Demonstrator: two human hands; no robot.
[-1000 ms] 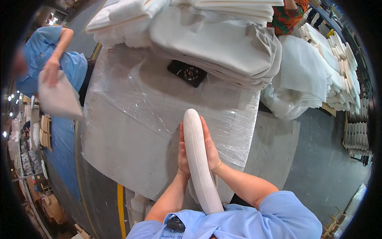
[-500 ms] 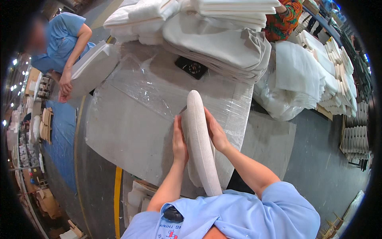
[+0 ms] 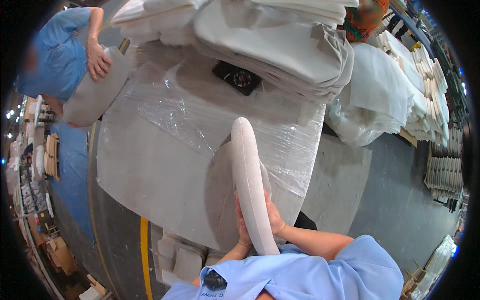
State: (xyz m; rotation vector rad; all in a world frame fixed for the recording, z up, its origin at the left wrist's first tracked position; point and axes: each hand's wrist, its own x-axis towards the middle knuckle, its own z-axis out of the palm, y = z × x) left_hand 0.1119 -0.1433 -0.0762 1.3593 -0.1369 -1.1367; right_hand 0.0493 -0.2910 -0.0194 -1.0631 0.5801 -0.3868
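A light beige padded cushion (image 3: 249, 182) stands on its narrow edge above the table, one end against my shirt and the other pointing away from me. My left hand (image 3: 242, 224) presses on its left face, low down, the fingers partly hidden by the cushion. On the opposite face lies my right hand (image 3: 273, 215), so the pad is held between both palms. Under it spreads the grey table top (image 3: 155, 185), partly covered by clear plastic film (image 3: 175, 117). Beyond the cushion's far end is a flat black rectangular object (image 3: 237, 77) with a round pattern.
Grey fabric pieces (image 3: 270, 45) are stacked at the table's far side, beside folded white padding (image 3: 160, 22). At left a co-worker (image 3: 60, 55) handles a grey cushion (image 3: 97, 92). Plastic-wrapped white sheets (image 3: 375, 95) stand at right. Grey pads (image 3: 182, 257) lie below the table's near edge.
Both my hands have slid down along the cushion toward my body. The cushion stays upright, slightly shifted. The co-worker has turned their cushion and laid a hand flat on it.
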